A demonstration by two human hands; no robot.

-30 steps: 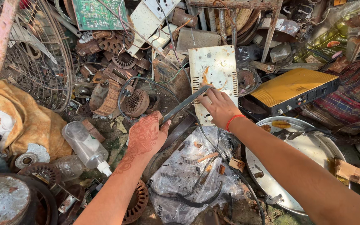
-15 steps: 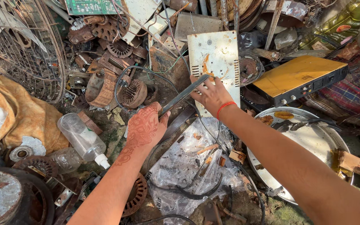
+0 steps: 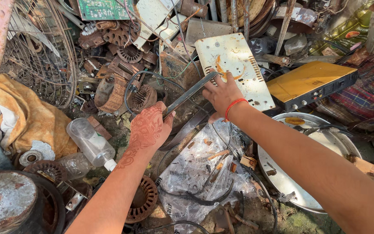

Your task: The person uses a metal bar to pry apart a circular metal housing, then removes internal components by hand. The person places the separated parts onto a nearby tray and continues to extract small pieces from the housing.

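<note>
Wire fan guard [image 3: 35,60]: upper left of frame, rusted, tilted against the scrap heap.

Round metal tray [image 3: 325,147]: lower right, partly under the right forearm; holds a few scraps and a dark strip; rim bare at its right side.

Yellow cloth [image 3: 27,119]: left edge, crumpled.

Yellow-topped box with knobs [image 3: 310,82]: right of centre, upper half, just above the tray.

White perforated panel [image 3: 234,69]: upper centre, stained orange, lying flat.

Clear plastic sheet [image 3: 200,169]: lower centre, dark cable looped over it.

Clear plastic bottle [image 3: 91,143]: left of centre, on its side, white cap toward lower right.

Flat metal bar [image 3: 187,96]: centre of frame; long axis runs diagonally, lower-left end at the left hand, upper-right end at the right hand, over the panel's lower edge.

Right hand [image 3: 222,93]: centre, red band at the wrist, fingers closed over the bar's upper end.

Left hand [image 3: 149,128]: just left of centre, patterned with henna, curled around the bar's lower end.

Rusted motor cores [image 3: 128,52]: upper left of centre, piled.
</note>
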